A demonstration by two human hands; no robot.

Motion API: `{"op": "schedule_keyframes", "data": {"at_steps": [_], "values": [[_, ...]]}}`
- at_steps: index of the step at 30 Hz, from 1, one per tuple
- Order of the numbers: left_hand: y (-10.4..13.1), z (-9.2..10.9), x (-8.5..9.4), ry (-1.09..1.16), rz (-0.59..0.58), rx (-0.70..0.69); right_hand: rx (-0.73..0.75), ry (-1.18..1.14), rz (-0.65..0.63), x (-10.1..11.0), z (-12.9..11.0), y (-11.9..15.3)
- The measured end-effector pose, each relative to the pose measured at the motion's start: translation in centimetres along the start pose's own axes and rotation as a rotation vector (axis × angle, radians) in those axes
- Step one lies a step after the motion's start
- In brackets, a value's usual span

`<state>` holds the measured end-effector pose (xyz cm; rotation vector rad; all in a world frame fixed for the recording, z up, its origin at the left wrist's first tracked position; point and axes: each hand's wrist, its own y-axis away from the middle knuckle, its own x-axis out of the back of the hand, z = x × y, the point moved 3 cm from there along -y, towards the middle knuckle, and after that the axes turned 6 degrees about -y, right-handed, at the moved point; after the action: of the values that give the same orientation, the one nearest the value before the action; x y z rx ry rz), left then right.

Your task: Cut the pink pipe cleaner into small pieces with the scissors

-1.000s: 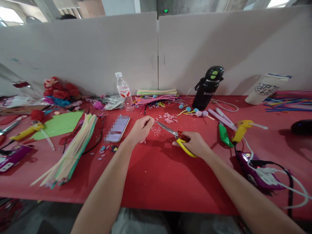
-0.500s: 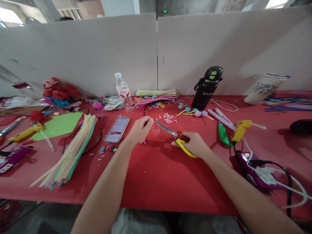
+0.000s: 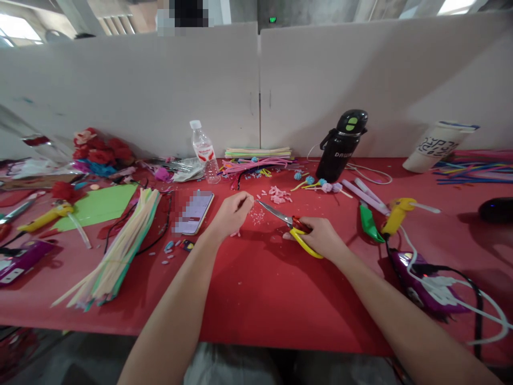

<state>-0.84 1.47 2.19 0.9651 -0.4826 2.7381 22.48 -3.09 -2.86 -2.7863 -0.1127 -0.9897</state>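
My right hand (image 3: 320, 234) is wrapped round the yellow and red handles of a pair of scissors (image 3: 277, 214). The blades point left, and their tips are close to the fingers of my left hand (image 3: 235, 210). That hand is closed in a pinch; whatever sits between its fingertips is too small to make out. Just beyond the blades lies a small heap of cut pink pieces (image 3: 279, 194). Tiny pale clippings (image 3: 257, 216) are scattered on the red tabletop (image 3: 256, 299) under the scissor tips.
Left of my arm lie a phone (image 3: 196, 213) and a bundle of pale fuzzy stems (image 3: 116, 256). A plastic bottle (image 3: 205, 152) and a black flask (image 3: 340, 149) stand at the back. A yellow glue gun (image 3: 398, 215) and purple power strip (image 3: 425, 289) are on the right.
Both hands and the scissors have stayed almost where they were. The view has shifted very slightly. A blurred-out shape now shows above the partition.
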Motion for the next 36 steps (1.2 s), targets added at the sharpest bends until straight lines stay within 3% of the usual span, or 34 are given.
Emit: {"op": "schedule_keyframes", "data": {"at_steps": [36], "values": [[0.00,0.28,-0.14,-0.037,0.042,0.001,-0.003,-0.020,-0.019,0.02,-0.29,0.26]]}}
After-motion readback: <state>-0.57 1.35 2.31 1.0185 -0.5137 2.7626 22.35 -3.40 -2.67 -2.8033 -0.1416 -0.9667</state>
